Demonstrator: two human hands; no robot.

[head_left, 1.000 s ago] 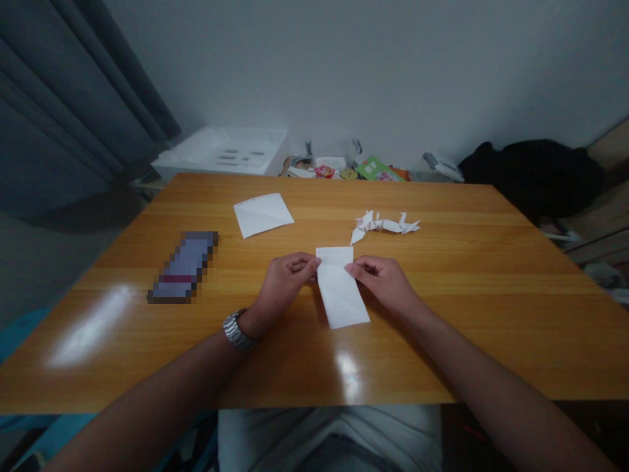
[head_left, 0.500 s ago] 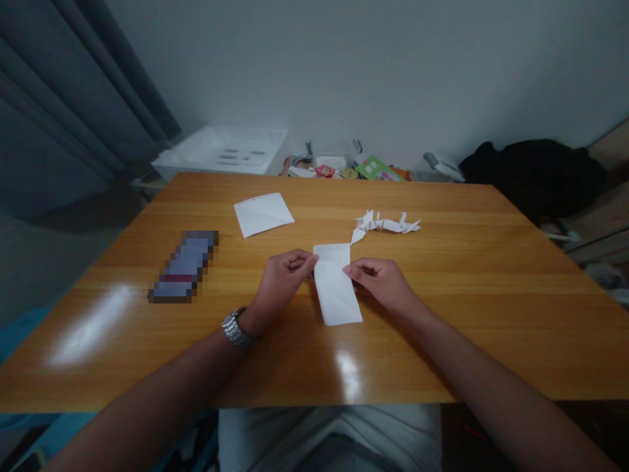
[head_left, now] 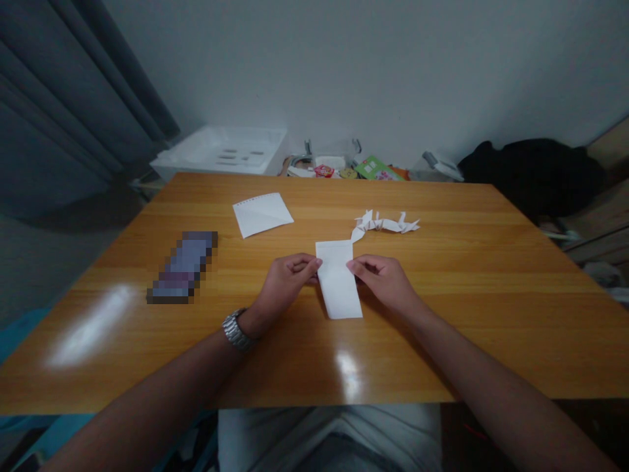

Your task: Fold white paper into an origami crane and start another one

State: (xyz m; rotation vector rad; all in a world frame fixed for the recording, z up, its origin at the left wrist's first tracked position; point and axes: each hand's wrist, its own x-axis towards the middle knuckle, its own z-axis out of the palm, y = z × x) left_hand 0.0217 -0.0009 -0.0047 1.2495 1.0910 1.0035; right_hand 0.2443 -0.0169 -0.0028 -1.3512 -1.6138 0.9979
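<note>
A narrow folded strip of white paper (head_left: 339, 282) lies on the wooden table (head_left: 442, 314) in front of me. My left hand (head_left: 285, 282) is closed, pinching the strip's left edge near its far end. My right hand (head_left: 383, 280) is closed too, pinching the right edge opposite. A metal watch sits on my left wrist. Just beyond the strip lie folded white paper figures (head_left: 386, 225).
A loose white sheet (head_left: 262, 214) lies farther back on the left. A blurred dark oblong object (head_left: 183, 266) rests at the left. Behind the table are a white box (head_left: 221, 152), small packets (head_left: 344, 169) and a black bag (head_left: 533, 172). A curtain hangs at the left.
The strip has slid slightly away from me and straightened between my hands; its near end now lies farther up the table. Both hands kept their pinch.
</note>
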